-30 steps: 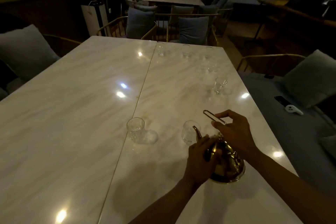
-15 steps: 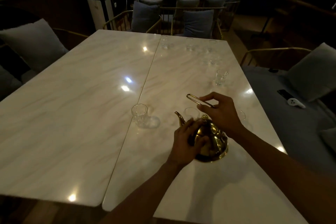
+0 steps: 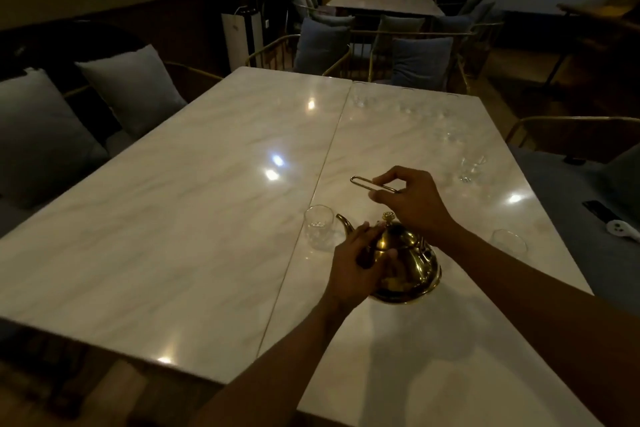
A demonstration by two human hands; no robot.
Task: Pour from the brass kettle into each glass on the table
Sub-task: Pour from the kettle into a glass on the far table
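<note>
The brass kettle [image 3: 407, 262] is held just above the white marble table [image 3: 207, 218], its curved spout pointing left toward a cut-glass tumbler [image 3: 320, 227] close beside the spout tip. My right hand [image 3: 412, 199] grips the kettle's thin looped handle from above. My left hand [image 3: 358, 262] presses against the kettle's body on its near left side. Another glass [image 3: 509, 243] stands right of my right forearm, one [image 3: 471, 166] farther back, and several faint glasses [image 3: 408, 106] line the far end.
Gold-framed chairs with grey cushions [image 3: 420, 61] stand at the far end, and grey pillows [image 3: 131, 90] lie on the left bench. A bench seat on the right carries a small white device [image 3: 621, 230]. A seam runs down the table's middle.
The kettle and both hands have shifted left, bringing the spout from the middle glass to the left tumbler. The view has pulled back and shows more of the near table edge.
</note>
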